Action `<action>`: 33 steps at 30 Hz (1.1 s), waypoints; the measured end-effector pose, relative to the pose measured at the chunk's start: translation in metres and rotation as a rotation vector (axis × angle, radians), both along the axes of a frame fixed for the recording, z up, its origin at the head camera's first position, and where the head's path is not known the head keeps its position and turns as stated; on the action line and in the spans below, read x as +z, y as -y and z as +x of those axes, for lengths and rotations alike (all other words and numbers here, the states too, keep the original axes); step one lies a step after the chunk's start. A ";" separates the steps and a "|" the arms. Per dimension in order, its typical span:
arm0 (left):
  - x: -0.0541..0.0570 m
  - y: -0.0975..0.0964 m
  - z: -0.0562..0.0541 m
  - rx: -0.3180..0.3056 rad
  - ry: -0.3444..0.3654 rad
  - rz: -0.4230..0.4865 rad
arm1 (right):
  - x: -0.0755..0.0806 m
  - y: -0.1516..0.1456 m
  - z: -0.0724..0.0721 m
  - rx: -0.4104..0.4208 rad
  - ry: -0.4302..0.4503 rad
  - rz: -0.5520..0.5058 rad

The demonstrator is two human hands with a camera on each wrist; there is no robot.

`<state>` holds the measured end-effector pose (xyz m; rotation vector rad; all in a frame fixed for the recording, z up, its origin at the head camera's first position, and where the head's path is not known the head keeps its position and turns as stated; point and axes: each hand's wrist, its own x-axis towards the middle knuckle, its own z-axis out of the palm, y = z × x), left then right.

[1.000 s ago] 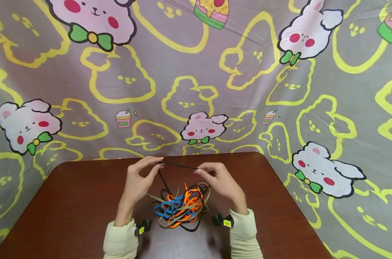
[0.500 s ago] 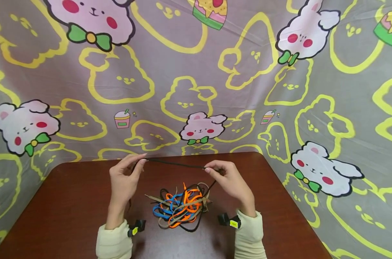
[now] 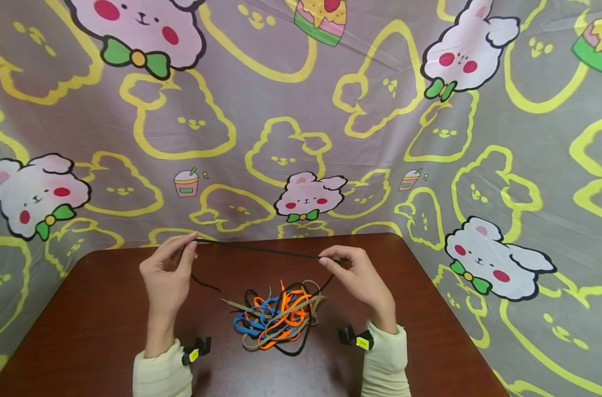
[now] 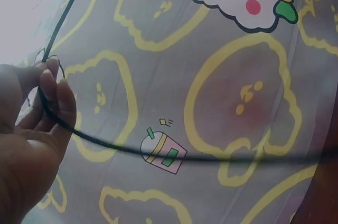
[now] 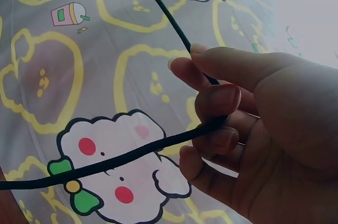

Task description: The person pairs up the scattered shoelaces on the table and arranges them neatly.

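Observation:
A black shoelace (image 3: 256,248) is stretched nearly straight between both hands, above the table's far part. My left hand (image 3: 166,273) pinches it between thumb and fingertips; its tail hangs from that hand toward the pile. On the other side, my right hand (image 3: 362,278) pinches the lace, which runs on down into the tangled shoelaces (image 3: 281,317). Orange, blue, khaki and black strands make up this pile, lying between and below the hands. In the right wrist view, the black lace (image 5: 132,155) also passes between the lower fingers. The left wrist view shows the lace (image 4: 100,142) crossing the left fingers.
The dark reddish-brown table (image 3: 102,309) bears the pile near its middle. A grey curtain (image 3: 370,160) with bunny prints and yellow outlines encloses the table's back and sides. Black wrist cameras (image 3: 350,335) sit at both cuffs.
The hands have drawn apart, the left one moving far left and the right one slightly right. The black lace's held stretch between them has grown longer, and its left tail has come off the pile.

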<state>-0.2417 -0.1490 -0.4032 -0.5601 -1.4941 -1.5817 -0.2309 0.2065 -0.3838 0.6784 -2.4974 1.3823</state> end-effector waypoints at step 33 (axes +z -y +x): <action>-0.003 0.017 -0.003 0.330 -0.019 0.191 | 0.004 -0.017 0.004 -0.070 -0.013 -0.006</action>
